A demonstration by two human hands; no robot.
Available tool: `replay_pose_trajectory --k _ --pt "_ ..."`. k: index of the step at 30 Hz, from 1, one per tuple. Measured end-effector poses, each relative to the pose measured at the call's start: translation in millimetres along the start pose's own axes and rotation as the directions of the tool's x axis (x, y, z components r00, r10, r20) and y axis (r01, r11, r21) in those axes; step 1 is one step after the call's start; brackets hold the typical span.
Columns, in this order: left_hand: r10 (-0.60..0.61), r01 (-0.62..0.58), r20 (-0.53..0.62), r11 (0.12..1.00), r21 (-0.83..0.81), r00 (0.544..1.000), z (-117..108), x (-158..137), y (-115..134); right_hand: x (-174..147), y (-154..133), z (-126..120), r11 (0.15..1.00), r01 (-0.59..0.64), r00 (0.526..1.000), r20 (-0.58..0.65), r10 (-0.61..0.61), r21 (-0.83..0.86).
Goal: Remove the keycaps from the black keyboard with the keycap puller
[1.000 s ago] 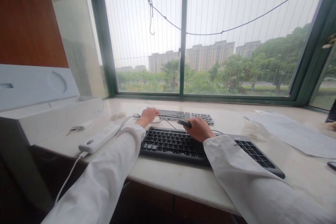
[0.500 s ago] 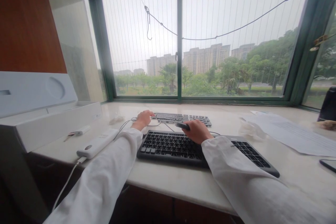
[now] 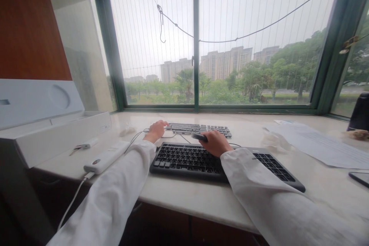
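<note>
Counter [image 3: 187,192] stretched pale and glossy below a wide, green-framed window [image 3: 196,46], trees [image 3: 259,80] and tall buildings [image 3: 227,63] outside. White box [image 3: 66,130] stood open over on the left, a white bar [image 3: 107,157] near it, papers [image 3: 317,144] and a phone [image 3: 360,178] away to the right. And there, front and centre, lay the keyboard [image 3: 187,159], long axis running left to right along the counter, mostly bare of caps! Loose keys [image 3: 201,128] sat in rows just behind, lined up much the same way. Right hand [image 3: 215,143] gripped a dark tool [image 3: 199,137] at the keyboard's back edge, free end pointing left. Left hand [image 3: 156,131] reached the left end of the keys; whether it pinched one, you couldn't tell. Against a second earlier, the view had swung slightly right, showing more phone, both hands holding nearly the same spots.
</note>
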State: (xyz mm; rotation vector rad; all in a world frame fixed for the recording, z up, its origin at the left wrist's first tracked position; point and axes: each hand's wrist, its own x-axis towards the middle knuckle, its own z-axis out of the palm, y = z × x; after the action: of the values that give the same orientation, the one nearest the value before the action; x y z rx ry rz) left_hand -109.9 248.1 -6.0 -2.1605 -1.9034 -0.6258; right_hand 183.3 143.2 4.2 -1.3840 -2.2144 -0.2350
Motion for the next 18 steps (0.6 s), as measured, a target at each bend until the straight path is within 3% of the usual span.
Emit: replay_pose_trajectory --k 18 --pt "-0.054 0.054 0.005 0.998 -0.028 0.999 -0.7 1.5 1.7 0.6 0.0 0.9 1.0 -0.017 1.0 0.012 0.017 0.002"
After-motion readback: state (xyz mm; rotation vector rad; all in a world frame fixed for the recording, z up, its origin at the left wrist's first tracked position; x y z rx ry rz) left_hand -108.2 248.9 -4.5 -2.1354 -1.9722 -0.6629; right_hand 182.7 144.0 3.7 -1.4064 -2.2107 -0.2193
